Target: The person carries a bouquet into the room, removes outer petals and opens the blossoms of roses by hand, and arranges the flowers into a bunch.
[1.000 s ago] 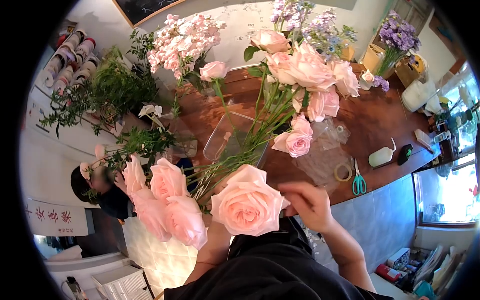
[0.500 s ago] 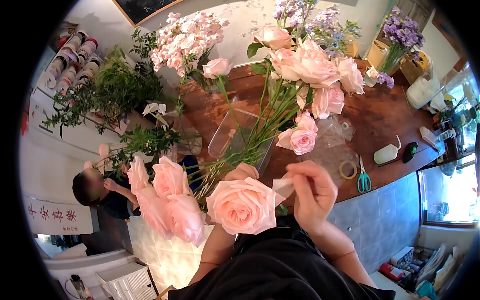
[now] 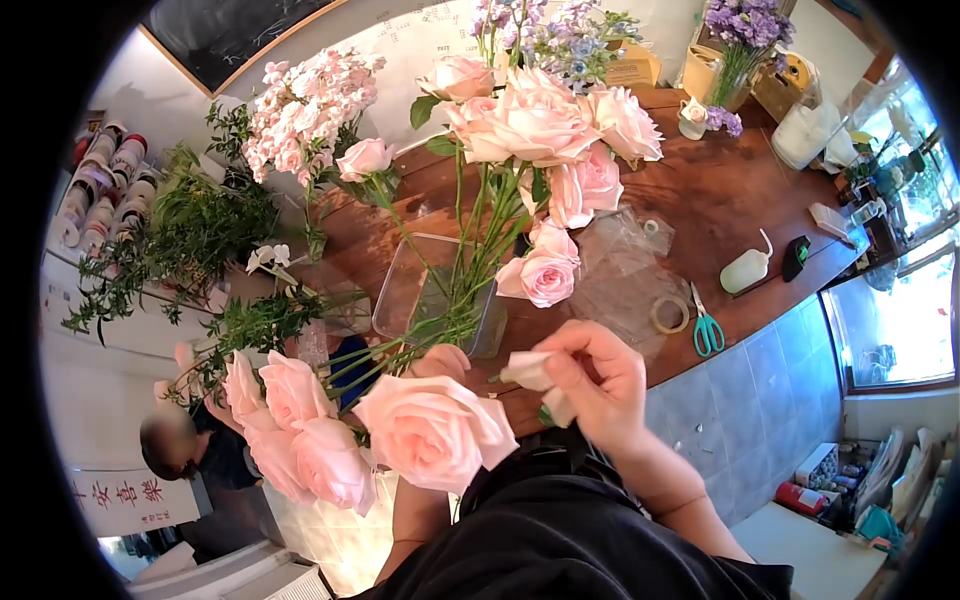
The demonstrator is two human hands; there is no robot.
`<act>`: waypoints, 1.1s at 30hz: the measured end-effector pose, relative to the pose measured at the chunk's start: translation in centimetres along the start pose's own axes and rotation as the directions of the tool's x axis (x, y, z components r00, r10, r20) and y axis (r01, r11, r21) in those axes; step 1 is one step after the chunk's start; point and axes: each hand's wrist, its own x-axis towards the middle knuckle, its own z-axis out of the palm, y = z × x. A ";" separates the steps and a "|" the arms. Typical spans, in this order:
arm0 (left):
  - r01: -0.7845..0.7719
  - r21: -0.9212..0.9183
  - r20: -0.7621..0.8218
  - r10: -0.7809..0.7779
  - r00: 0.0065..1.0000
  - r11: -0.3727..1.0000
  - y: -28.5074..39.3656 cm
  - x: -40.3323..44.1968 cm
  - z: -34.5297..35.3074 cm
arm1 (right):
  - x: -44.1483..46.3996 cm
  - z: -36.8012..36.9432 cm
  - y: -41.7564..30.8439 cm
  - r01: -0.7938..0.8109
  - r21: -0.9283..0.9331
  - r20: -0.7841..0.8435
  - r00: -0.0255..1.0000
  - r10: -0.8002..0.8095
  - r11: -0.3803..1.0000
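Observation:
A large pink rose [image 3: 432, 432] faces up in front of my body. My left hand [image 3: 442, 361] is behind it, closed around its stem; the bloom hides most of the fingers. To the right of the rose, my right hand [image 3: 603, 388] pinches a thin whitish, folded petal-like piece [image 3: 530, 371], apart from the bloom. I cannot tell whether it is petal or paper. Several more pink roses [image 3: 335, 463] lie to the left of the held one. Beyond my hands, long-stemmed pink roses [image 3: 535, 122] stand with their green stems [image 3: 462, 275] at a clear plastic container [image 3: 382, 292].
On the wooden table [image 3: 735, 180] are teal-handled scissors [image 3: 708, 334], a tape roll [image 3: 669, 315], clear plastic wrap [image 3: 622, 265] and a white squeeze bottle [image 3: 745, 270]. Leafy greenery [image 3: 205, 215] stands at left. A person [image 3: 205, 445] is at the lower left.
My right hand has drawn the whitish piece away from the rose and turned it. The view has shifted, so most things appear farther left. My left hand stays behind the rose.

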 end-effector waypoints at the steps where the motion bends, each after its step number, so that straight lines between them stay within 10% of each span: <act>1: -0.103 -0.150 -0.075 0.092 0.993 0.983 0.5 0.3 0.1 | 0.3 -1.9 -0.1 0.004 -0.245 0.187 0.981 0.043 0.969; 5: -0.353 -0.328 -0.185 0.307 0.933 0.876 0.4 1.6 0.5 | -0.5 -8.7 6.2 0.529 -0.774 0.605 0.779 0.164 0.348; 8: -0.507 -0.317 -0.135 0.491 0.860 0.801 -1.5 3.1 1.8 | 2.5 -8.9 11.2 0.343 -0.724 0.290 0.939 -0.186 0.599; 11: -0.551 -0.293 -0.048 0.563 0.825 0.782 -2.7 2.4 2.7 | 6.4 -6.7 12.4 -0.124 -0.509 -0.028 0.991 0.128 0.852; 14: -0.548 -0.236 -0.033 0.557 0.830 0.802 -3.5 1.7 2.9 | 8.9 -3.1 14.1 0.294 -0.202 -0.094 0.944 -0.317 0.934; 21: -0.516 -0.144 -0.145 0.498 0.855 0.844 -3.7 0.4 2.9 | 9.5 -0.7 14.4 0.512 -0.531 0.121 0.834 -0.538 0.675; 25: -0.560 -0.108 -0.129 0.547 0.827 0.821 -3.7 0.4 2.4 | 10.1 -0.6 16.9 0.522 -0.420 0.172 0.849 -0.500 0.742; 27: -0.562 -0.132 -0.144 0.545 0.826 0.817 -3.9 0.3 2.2 | 10.3 -0.4 15.3 0.710 -0.563 0.392 0.680 -0.620 0.423; 33: -0.569 -0.146 -0.174 0.545 0.820 0.809 -4.2 0.4 2.0 | 11.0 1.3 13.5 0.569 -0.352 0.128 0.815 -0.565 0.743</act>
